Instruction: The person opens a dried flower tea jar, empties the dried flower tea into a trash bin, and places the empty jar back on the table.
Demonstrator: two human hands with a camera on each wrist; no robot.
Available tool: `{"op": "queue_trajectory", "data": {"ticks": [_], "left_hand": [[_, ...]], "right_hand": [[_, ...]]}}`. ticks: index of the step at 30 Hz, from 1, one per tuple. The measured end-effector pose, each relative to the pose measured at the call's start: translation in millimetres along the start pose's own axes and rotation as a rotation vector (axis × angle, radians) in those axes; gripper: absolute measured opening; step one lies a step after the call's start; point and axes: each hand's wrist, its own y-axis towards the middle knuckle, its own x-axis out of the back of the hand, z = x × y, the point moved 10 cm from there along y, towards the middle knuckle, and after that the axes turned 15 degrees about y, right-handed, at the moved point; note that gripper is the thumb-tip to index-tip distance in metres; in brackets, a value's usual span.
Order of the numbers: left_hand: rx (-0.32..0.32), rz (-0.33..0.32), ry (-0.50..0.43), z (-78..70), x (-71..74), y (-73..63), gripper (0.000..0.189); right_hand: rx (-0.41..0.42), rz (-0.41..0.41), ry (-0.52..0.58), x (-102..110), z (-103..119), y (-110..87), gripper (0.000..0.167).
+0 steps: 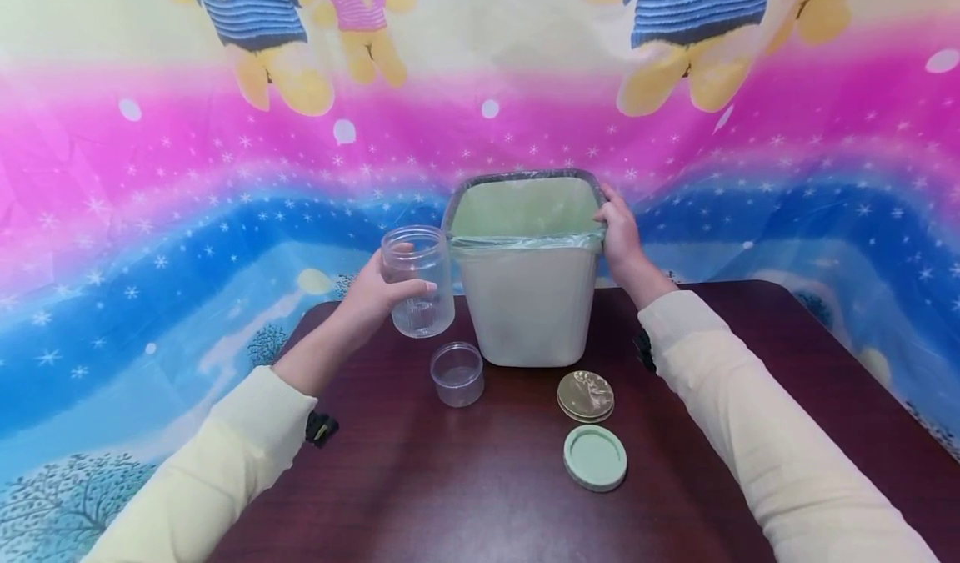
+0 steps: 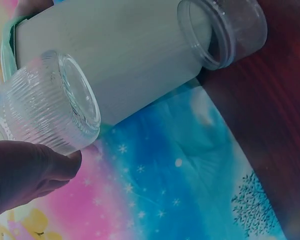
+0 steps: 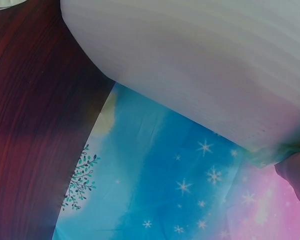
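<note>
My left hand point(image 1: 378, 292) grips a clear ribbed jar point(image 1: 423, 300) with no lid, held up just left of the bin. In the left wrist view the jar's ribbed side and base point(image 2: 80, 95) show above my thumb. On the right, my other hand point(image 1: 621, 229) holds the rim of a pale trash bin point(image 1: 525, 309), which is lined with a thin plastic bag point(image 1: 525, 243). The bin stands upright at the back of the table. A small clear round container point(image 1: 457, 377) sits open in front of it, below the jar.
A dark wood table point(image 1: 450, 496) carries a gold round disc point(image 1: 585, 394) and a light green round lid point(image 1: 595, 458) in front of the bin. Behind hangs a colourful cloth point(image 1: 420, 138) with bears and snowflakes.
</note>
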Motion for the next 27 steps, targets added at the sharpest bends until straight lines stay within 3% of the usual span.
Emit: {"op": "queue_trajectory", "data": {"ticks": [9,19,27], "left_hand": [[-0.034,0.083,-0.066,5.4,-22.6,-9.7,0.078],[-0.039,0.155,-0.084,13.8,-51.6,-20.7,0.076],[-0.089,0.192,-0.065,20.0,-73.1,-25.9,0.074]], "right_hand": [[-0.002,0.003,-0.002,0,-1,0.7,0.068],[0.008,-0.002,0.003,0,1,-0.1,0.068],[-0.001,0.017,0.003,-2,0,-0.9,0.067]]}}
